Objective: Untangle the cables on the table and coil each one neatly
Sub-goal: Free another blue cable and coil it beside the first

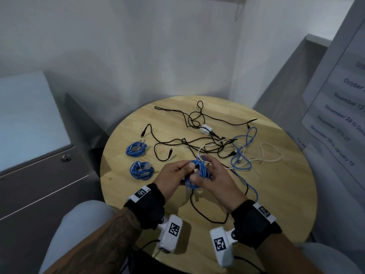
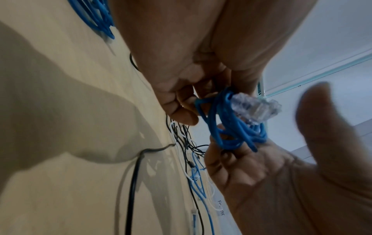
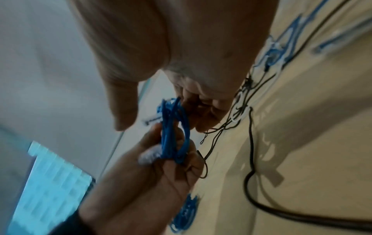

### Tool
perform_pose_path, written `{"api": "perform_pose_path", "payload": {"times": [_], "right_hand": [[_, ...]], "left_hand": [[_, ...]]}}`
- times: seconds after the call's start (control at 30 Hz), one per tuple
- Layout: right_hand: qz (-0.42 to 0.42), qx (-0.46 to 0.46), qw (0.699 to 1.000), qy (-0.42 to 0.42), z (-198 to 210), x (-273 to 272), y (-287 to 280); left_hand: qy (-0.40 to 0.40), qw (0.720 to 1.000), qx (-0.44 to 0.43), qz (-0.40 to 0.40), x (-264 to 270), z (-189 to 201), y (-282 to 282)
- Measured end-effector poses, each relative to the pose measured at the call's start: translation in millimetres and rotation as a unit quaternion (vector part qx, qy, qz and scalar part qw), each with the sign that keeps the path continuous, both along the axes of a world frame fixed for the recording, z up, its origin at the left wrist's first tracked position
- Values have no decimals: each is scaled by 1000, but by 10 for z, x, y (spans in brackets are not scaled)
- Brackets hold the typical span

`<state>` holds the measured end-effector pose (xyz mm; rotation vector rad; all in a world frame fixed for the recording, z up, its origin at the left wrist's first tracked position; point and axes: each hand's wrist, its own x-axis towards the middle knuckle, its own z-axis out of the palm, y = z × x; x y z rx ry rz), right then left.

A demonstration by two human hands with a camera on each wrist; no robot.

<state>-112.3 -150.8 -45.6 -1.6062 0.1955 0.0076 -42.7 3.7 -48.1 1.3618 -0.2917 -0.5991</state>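
Above the near middle of the round wooden table [image 1: 276, 204] I hold a small blue cable coil [image 1: 199, 171] between both hands. My left hand [image 1: 187, 172] grips its left side, thumb on top. The fingers of my right hand [image 1: 205, 169] curl into the loops from the right. In the left wrist view the blue coil [image 2: 231, 130] shows a clear plug [image 2: 255, 109] sticking out, and the right thumb [image 2: 322, 124] stands off it. In the right wrist view the blue coil [image 3: 173, 135] sits in the left hand's fingers [image 3: 161, 171].
Two coiled blue cables [image 1: 136, 148] [image 1: 141, 170] lie at the table's left. A tangle of black cables [image 1: 195, 120], a white adapter [image 1: 205, 129], a loose blue cable [image 1: 242, 153] and a white cable [image 1: 270, 155] spread across the middle and right. A grey cabinet [image 1: 39, 155] stands left.
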Motion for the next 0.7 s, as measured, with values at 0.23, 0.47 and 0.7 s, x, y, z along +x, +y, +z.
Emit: {"api": "perform_pose_path", "payload": {"times": [0.23,0.47,0.7], "right_hand": [[-57,-98,991,-76,42,4,-8],[-99,-223,957,-156,-14,67,-47],[-103,-197,960,-169,1,95,-103]], "left_hand": [[-22,999,16,-36,-30,-37,-15],[9,998,24,-55,-91,67,-63],[-63,994,69,-52,-75,11,-48]]}}
